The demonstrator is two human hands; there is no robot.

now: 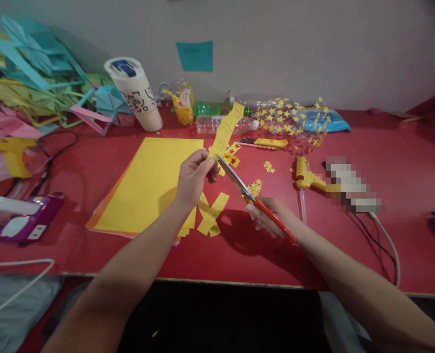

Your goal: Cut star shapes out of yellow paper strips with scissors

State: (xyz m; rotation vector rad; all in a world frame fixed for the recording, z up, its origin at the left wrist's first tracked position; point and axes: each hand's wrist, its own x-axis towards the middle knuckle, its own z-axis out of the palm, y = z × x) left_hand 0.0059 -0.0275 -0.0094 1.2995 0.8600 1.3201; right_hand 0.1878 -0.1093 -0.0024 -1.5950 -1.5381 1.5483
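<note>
Between the fingers of my left hand [195, 176] is the lower end of a yellow paper strip [227, 130] with stars drawn on it. My right hand [268, 215] is closed on red-handled scissors [256, 201], whose blade tips touch or nearly touch the strip beside my left fingers. Under my hands lie crossed yellow strips [213, 213], and a little pile of cut paper stars [254, 189] sits behind the scissors. Partly hidden behind my left hand are strips with star-shaped holes [233, 159]. Yellow paper sheets [147, 181] are stacked to the left.
A yellow cutter knife [268, 143], plastic bottles [217, 125] and strung stars [291, 115] lie toward the wall. On the right is a glue gun [305, 174]; on the left stand a tumbler [136, 95], another glue gun [13, 152], a purple power strip [29, 220] and folded paper shapes [44, 54].
</note>
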